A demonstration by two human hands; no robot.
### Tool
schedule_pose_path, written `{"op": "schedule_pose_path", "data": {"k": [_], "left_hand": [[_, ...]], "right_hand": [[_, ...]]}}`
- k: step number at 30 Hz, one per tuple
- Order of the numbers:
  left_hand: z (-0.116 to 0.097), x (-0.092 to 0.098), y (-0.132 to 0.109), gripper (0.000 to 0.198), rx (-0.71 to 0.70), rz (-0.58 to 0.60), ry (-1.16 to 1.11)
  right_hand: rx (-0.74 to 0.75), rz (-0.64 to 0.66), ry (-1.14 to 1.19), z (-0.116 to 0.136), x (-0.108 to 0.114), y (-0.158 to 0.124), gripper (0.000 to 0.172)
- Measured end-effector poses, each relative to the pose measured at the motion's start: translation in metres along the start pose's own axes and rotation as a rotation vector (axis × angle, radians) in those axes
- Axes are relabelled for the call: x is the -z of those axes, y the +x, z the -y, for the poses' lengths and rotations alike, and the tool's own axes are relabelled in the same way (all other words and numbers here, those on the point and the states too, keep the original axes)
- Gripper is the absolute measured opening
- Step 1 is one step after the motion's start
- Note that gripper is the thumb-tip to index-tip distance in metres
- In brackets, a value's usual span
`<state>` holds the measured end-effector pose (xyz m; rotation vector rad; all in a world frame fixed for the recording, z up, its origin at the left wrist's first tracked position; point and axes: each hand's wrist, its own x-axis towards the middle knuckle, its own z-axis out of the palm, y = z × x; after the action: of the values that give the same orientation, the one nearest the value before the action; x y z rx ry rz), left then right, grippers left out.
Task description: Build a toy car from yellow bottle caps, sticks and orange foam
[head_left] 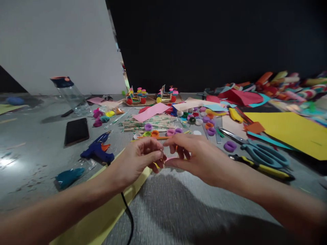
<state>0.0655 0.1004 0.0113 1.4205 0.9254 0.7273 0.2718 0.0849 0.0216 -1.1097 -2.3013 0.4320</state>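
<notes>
My left hand (143,156) is raised over the near middle of the table, thumb and fingers pinched together on something small that I cannot make out. Facing it, my right hand (194,153) has its fingers bent, with the index fingertip and thumb apart, close to the left fingertips. Something pink shows between the right thumb and fingers, and I cannot tell whether it is held or lies behind. Just beyond both hands lie an orange stick (159,137), an orange bottle cap (154,133) and a purple bottle cap (148,127).
At left are a blue glue gun (95,149), phone (76,131) and water bottle (71,97). Scissors (255,149), yellow-black pliers (265,168) and yellow paper (293,129) lie right. Wooden sticks (138,124) and small toy cars (136,96) are farther back. A black cable (130,214) runs near me.
</notes>
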Motion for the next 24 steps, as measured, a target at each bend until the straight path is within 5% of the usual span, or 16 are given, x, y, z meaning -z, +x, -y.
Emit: {"op": "schedule_pose_path", "data": {"k": [14, 24], "left_hand": [[0.000, -0.003, 0.005, 0.023, 0.064, -0.045, -0.048], [-0.001, 0.013, 0.002, 0.028, -0.073, -0.060, 0.580]], "right_hand": [[0.092, -0.048, 0.029, 0.000, -0.019, -0.007, 0.033], [0.163, -0.162, -0.213, -0.016, -0.029, -0.002, 0.034]]}}
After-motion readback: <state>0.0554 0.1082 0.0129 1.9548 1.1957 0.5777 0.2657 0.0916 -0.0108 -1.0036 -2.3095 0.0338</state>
